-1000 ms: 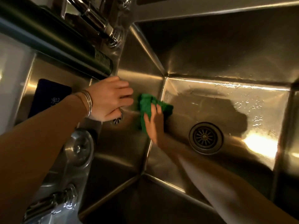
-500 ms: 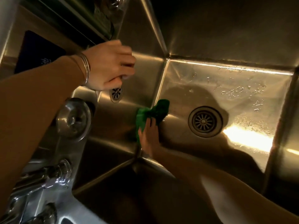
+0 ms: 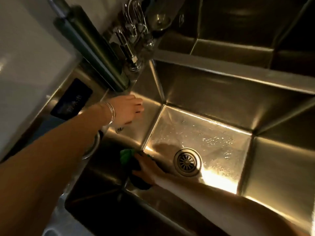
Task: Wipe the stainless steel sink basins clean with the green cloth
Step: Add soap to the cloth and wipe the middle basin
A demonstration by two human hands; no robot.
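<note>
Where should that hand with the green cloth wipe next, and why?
Probably across the floor toward the drain. The right hand presses the green cloth into the basin's near-left corner, while water droplets remain beyond the drain.

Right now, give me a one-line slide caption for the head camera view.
Right hand presses crumpled green cloth into stainless steel sink basin corner; left hand rests on the rim.

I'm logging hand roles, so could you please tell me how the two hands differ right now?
The left hand rests up on the sink's rim, cloth-free; the right hand is down in the basin, pressing the green cloth. The left wrist wears bangles; the right shows none. Both are bare.
</note>
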